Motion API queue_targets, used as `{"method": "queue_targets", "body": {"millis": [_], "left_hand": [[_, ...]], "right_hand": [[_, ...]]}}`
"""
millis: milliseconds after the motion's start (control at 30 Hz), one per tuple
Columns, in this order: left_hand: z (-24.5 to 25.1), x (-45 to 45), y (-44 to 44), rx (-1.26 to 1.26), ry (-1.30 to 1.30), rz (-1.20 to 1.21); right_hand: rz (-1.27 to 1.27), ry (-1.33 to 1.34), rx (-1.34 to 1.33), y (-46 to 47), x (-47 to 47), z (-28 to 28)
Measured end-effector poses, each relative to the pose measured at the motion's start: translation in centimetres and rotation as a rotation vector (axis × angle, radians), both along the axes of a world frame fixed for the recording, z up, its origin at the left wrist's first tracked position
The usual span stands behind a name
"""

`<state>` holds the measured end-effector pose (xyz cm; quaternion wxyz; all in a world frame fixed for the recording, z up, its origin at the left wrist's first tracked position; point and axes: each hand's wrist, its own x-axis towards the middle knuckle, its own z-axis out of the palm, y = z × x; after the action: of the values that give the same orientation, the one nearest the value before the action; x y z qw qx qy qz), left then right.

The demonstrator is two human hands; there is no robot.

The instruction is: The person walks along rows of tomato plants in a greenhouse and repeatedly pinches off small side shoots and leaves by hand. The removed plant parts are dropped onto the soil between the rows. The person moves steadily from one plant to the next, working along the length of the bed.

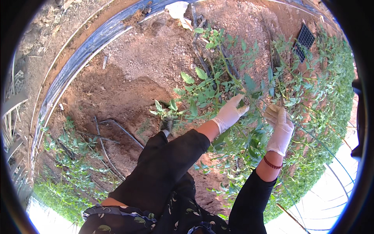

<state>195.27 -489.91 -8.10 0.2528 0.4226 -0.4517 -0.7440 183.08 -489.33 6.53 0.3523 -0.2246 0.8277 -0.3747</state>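
Both my hands wear thin white gloves. My left hand (pixel 233 112) reaches among the leaves of a tomato plant (pixel 204 93), its index finger at a green stem (pixel 229 70) and its thumb apart; whether it grips the stem is hard to tell. My right hand (pixel 279 125) is held to the right of it, fingers curled with the thumb against them, on a thin blue-green string (pixel 317 140) that runs off to the lower right. Leaves hide part of the string between the hands.
Dark irrigation pipes (pixel 201 60) lie on the reddish soil. A black seedling tray (pixel 305 39) stands at the upper right. Dense plant rows (pixel 330 102) fill the right side, more plants (pixel 70 158) the lower left. Plastic sheeting (pixel 73 55) curves along the upper left.
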Motion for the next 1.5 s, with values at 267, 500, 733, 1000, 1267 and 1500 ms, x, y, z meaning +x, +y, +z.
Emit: {"method": "queue_targets", "body": {"millis": [267,500,733,1000,1267,1500], "left_hand": [[-2.4,0.8,-2.6,0.798,0.409,0.301],[-3.1,2.6,-4.1,0.566,0.240,0.165],[-3.6,0.8,-6.4,1.151,0.433,0.350],[-2.6,-0.1,-7.1,1.169,0.211,0.287],[-11.2,-0.5,-3.9,0.482,0.142,0.011],[-4.5,-2.5,-3.3,0.751,0.351,0.440]], "right_hand": [[0.006,-0.021,-0.029,0.0,0.7,0.3],[0.022,-0.058,-0.036,-0.4,1.1,0.3],[0.109,-0.045,-0.032,-1.0,1.9,1.0],[0.284,0.019,-0.016,-0.1,3.0,1.1],[0.346,0.002,0.064,-1.2,3.0,1.4],[-0.054,-0.051,-0.039,-2.7,0.1,0.6]]}}
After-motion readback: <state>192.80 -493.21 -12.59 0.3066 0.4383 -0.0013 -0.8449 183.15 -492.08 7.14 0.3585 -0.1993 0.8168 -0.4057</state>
